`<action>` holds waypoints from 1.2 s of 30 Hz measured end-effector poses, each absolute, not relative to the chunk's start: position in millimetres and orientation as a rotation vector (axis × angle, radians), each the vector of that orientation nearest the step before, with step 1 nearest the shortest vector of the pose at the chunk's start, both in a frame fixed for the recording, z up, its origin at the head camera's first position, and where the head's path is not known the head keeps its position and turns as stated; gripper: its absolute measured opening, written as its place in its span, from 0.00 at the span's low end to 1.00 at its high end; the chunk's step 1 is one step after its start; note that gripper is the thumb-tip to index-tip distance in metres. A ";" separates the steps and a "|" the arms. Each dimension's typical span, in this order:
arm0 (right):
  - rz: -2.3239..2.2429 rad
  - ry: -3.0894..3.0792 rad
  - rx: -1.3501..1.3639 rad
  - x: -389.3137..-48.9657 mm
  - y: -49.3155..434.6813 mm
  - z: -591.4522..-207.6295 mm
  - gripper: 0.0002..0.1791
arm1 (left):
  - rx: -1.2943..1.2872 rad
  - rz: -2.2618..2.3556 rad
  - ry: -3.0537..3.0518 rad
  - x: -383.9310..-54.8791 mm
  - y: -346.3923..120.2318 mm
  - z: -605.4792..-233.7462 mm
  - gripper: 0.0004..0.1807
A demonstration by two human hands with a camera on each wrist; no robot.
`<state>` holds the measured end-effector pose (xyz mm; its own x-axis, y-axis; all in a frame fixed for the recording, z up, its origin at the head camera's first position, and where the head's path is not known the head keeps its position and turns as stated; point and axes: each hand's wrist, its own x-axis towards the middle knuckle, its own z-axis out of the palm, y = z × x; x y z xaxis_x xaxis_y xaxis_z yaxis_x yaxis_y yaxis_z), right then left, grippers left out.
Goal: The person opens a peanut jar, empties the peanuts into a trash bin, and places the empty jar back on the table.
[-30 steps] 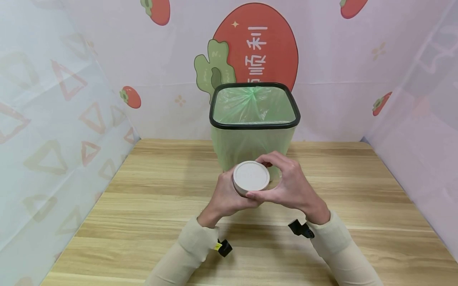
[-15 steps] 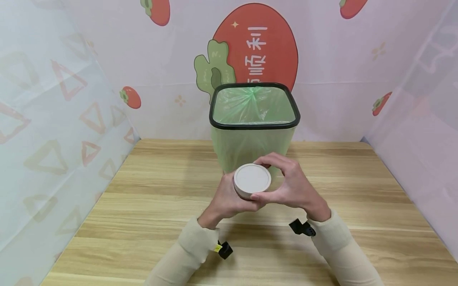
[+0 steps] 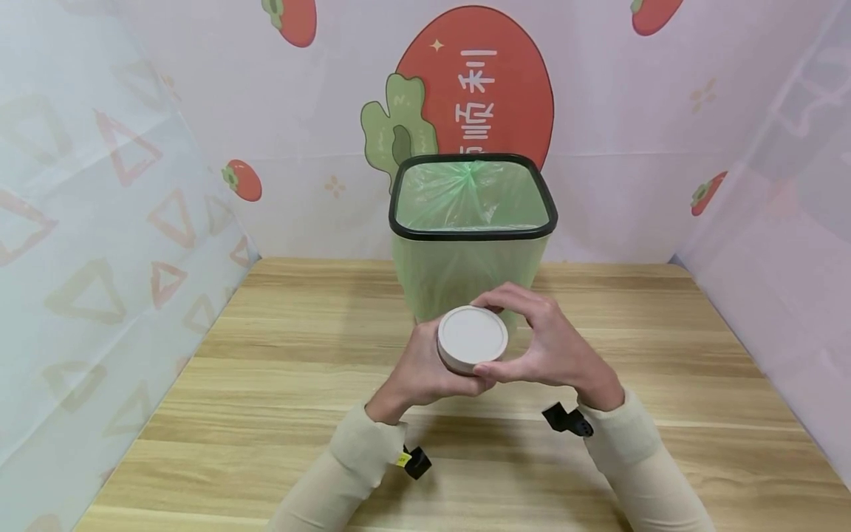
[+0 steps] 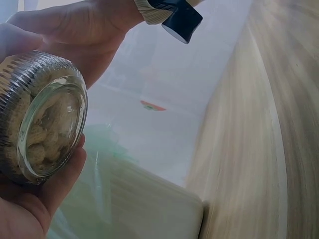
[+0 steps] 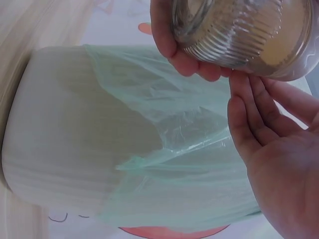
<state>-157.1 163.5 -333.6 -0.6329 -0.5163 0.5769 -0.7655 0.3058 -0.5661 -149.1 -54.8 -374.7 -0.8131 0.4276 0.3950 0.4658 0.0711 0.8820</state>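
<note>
Over the table, my left hand [image 3: 425, 369] grips a ribbed glass jar [image 4: 47, 122] round its body. Pale brown lumpy pieces show through the jar's round glass bottom in the left wrist view. A round whitish lid [image 3: 473, 336] covers its top and faces up in the head view. My right hand [image 3: 552, 347] pinches the lid's edge, thumb on the near side and index finger on the far side. Its other fingers [image 5: 254, 109] lie beneath the jar's side in the right wrist view. Most of the jar is hidden under the lid in the head view.
Just beyond the hands stands a pale green trash bin [image 3: 475, 266] with a black rim [image 3: 473, 236] and a thin green plastic bag [image 3: 459, 188] lining it. It is on the wood-grain table [image 3: 279, 347], against a printed cloth backdrop [image 3: 319, 111].
Both hands still hold the jar and lid. The lid has shifted slightly right and toward me in the head view, and my right wrist has moved a little to the right.
</note>
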 end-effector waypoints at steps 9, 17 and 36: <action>1.251 -2.346 1.243 -157.5 166.7 -333.1 0.39 | -0.990 -1.866 -2.286 -149.1 -54.7 -375.8 0.38; 1.245 -2.371 1.238 -155.6 167.4 -331.9 0.44 | -0.991 -1.860 -2.275 -149.8 -54.5 -376.5 0.39; 1.037 -2.311 0.948 -141.6 162.9 -322.7 0.43 | -0.856 -1.841 -2.203 -151.3 -56.5 -376.6 0.42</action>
